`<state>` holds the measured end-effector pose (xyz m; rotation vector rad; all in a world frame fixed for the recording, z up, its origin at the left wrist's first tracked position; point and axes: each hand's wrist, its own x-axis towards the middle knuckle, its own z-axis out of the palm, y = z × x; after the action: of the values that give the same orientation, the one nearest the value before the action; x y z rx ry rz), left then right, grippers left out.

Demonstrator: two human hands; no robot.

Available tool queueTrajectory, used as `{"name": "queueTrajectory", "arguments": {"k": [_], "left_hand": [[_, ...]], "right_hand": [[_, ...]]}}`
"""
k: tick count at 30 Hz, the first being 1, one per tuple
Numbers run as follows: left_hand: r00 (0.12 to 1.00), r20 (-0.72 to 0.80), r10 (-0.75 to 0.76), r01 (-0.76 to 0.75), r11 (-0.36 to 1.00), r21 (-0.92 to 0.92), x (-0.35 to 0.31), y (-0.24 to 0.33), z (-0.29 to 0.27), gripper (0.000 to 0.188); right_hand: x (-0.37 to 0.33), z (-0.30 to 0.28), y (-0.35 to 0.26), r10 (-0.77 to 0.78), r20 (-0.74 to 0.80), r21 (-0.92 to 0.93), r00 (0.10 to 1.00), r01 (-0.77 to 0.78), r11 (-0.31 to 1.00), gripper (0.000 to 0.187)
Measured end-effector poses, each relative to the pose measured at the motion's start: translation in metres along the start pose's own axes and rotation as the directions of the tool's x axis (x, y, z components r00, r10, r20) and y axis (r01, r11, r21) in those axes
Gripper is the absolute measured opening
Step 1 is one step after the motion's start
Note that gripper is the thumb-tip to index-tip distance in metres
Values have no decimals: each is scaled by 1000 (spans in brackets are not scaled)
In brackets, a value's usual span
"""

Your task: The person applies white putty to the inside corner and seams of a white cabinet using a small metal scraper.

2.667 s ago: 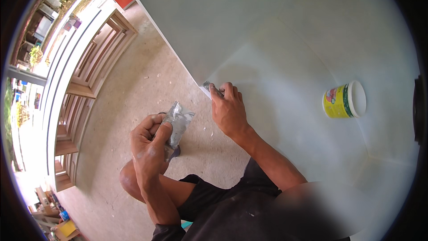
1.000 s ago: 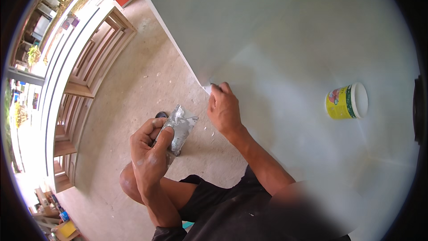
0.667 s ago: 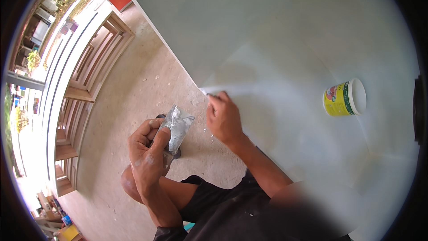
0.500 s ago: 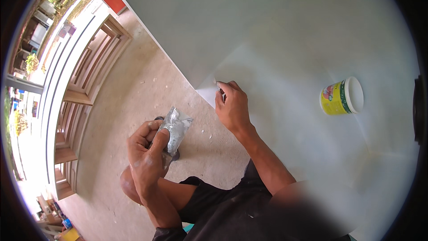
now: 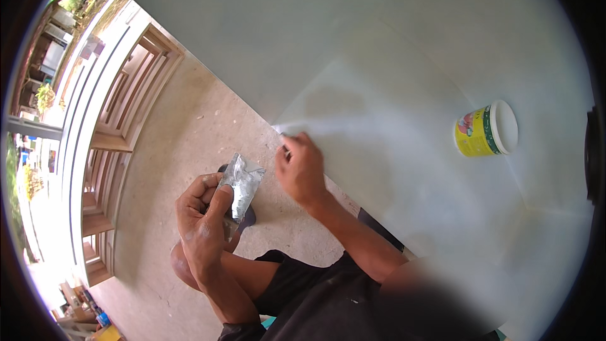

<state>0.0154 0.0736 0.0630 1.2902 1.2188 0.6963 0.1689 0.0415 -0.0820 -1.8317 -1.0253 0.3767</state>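
L hand [image 5: 201, 222] w/ smeared plate [image 5: 245, 182], R hand [image 5: 302, 169] at panel [image 5: 404, 76] edge.
Plate's L & a bit below R hand in view, apart from it; L hand nearer, gripping it btwn thumb & curled fingers. Long axis runs up & slightly R, free end up. R fingers curled but blurred; can't tell what's gripped, if anything. Tub [image 5: 475, 134] farther R, on panel.

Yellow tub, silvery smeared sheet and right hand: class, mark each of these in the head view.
Yellow tub [image 5: 478, 131]: head view, on its side wall.
Silvery smeared sheet [image 5: 243, 183]: head view, on its face.
Right hand [image 5: 303, 169]: head view, on its back.
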Motion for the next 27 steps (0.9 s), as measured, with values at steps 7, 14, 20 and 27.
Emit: {"name": "queueTrajectory", "arguments": {"k": [7,14,20,27], "left_hand": [[1000,30,1,-2,1000,5,-2,-4,-3,16],[1000,16,-4,4,1000,-2,-2,1,-1,16],[1000,13,-11,11,1000,1,-2,0,1,15],[1000,0,2,-2,1000,5,-4,-3,0,15]], "right_hand": [[40,-15,14,58,-45,-174,997,-64,983,15],[2,2,2,-44,37,-61,998,46,997,18],[50,-32,14,57,-62,-206,996,-68,976,26],[39,-9,10,66,-13,-176,998,-67,982,23]]}}
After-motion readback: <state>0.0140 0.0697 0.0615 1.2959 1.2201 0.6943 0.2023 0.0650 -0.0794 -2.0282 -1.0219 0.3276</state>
